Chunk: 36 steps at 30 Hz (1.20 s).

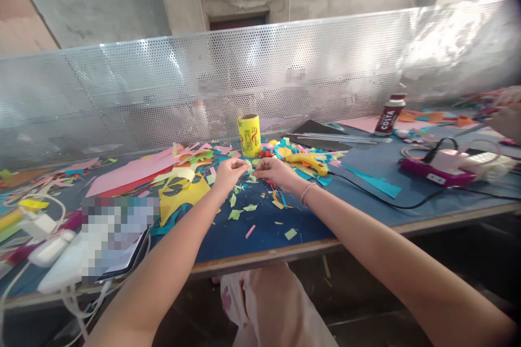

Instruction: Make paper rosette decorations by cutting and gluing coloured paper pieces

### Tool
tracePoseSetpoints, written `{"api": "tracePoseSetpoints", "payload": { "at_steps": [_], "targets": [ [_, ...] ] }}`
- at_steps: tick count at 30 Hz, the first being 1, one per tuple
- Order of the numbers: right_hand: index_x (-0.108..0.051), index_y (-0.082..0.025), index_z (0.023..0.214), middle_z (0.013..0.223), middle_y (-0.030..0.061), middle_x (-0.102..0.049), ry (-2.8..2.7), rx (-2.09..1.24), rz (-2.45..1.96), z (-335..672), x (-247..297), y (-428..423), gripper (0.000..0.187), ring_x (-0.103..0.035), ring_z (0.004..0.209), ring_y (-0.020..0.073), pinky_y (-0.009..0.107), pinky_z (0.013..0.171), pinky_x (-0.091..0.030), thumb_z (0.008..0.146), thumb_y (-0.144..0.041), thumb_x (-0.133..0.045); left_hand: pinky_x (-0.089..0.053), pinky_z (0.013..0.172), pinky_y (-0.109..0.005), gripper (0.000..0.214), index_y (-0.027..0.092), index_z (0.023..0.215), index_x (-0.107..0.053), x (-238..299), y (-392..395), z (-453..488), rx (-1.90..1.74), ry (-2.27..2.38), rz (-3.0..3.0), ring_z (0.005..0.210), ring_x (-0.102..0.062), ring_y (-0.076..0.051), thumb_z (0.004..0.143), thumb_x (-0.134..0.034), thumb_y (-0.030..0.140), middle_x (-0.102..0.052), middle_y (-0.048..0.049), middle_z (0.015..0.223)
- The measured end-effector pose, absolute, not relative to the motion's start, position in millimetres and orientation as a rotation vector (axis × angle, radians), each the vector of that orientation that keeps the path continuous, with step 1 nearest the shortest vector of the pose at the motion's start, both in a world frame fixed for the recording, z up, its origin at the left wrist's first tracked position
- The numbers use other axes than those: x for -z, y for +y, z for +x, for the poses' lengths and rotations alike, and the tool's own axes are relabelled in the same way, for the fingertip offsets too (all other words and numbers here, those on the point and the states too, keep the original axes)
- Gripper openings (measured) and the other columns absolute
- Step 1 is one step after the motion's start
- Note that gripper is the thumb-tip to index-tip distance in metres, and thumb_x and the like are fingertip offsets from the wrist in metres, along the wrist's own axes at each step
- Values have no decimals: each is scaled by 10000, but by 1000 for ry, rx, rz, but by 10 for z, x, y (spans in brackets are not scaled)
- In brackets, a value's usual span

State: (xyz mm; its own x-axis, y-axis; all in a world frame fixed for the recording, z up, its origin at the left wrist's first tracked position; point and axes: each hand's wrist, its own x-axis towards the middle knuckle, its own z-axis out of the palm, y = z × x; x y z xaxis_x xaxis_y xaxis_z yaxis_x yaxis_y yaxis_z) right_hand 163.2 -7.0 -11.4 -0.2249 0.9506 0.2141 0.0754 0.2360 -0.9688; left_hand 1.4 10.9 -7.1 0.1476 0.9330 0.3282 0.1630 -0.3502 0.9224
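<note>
My left hand (231, 174) and my right hand (277, 172) face each other above the table, both with pinched fingers. A small pale green paper piece (249, 168) shows between the fingertips; its exact shape is too small to make out. Right behind the hands stands a yellow cardboard tape core (249, 136), upright. To the right of my right hand lies a yellow hot glue gun (308, 162) with a black cord. Green paper scraps (235, 213) lie scattered on the blue tabletop below my hands.
Pink paper sheets (136, 171) and a cut yellow sheet (185, 195) lie left. A tablet (126, 255) and white cables are at front left. Clear sticks (345, 137), a brown bottle (391, 115) and a purple power strip (437, 173) lie right. A perforated metal panel (163, 92) stands behind.
</note>
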Motion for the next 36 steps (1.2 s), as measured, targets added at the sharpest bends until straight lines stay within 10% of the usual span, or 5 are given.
{"api": "tracePoseSetpoints", "payload": {
  "at_steps": [36],
  "targets": [
    [-537,-144,662,615,-17,-588,-1550,-1141,-1006,1621,96,-78,219,-536,600,83,227,604,-415,534,-180,-711,-482,648,-269,286,124,700,-634,67,102,21,-1232,967,1426,581,-566,-103,531,-734,333,-628,-17,649]
  ]
}}
